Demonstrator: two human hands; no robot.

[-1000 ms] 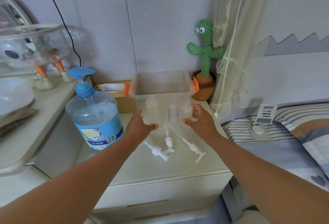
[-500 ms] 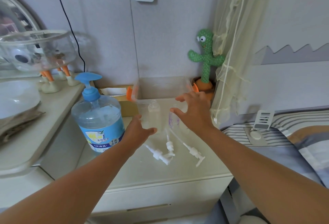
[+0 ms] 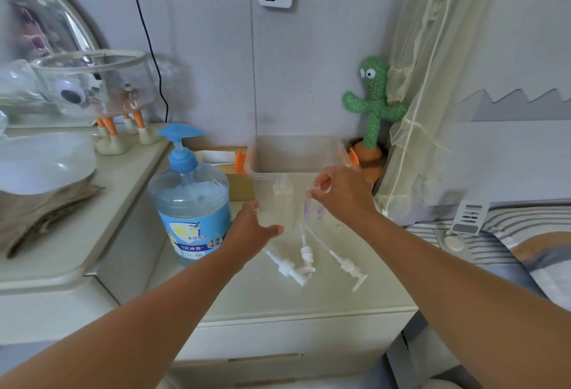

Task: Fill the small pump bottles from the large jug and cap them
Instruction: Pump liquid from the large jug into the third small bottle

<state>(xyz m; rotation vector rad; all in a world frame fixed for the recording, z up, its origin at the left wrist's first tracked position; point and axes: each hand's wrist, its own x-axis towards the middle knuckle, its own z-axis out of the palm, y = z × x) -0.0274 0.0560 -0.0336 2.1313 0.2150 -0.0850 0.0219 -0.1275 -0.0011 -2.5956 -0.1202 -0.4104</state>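
The right hand [image 3: 343, 193], which half a second ago hovered with spread fingers over the bottles and a second ago sat lower at their right side, now has thumb and forefinger closed in a pinch on the neck of the purple-printed bottle [image 3: 312, 210]. The left hand [image 3: 253, 231] has barely moved: it stays open just left of the clear bottle [image 3: 282, 203], thumb stretched toward its base, and whether it touches cannot be told. Both bottles stand upright and uncapped on the cabinet top [image 3: 278, 299], in front of the storage box [image 3: 296, 153]. The three pump heads [image 3: 289, 268] lie where they were, just in front of the bottles. The large jug [image 3: 190, 200] stands unmoved to the left of the left hand.
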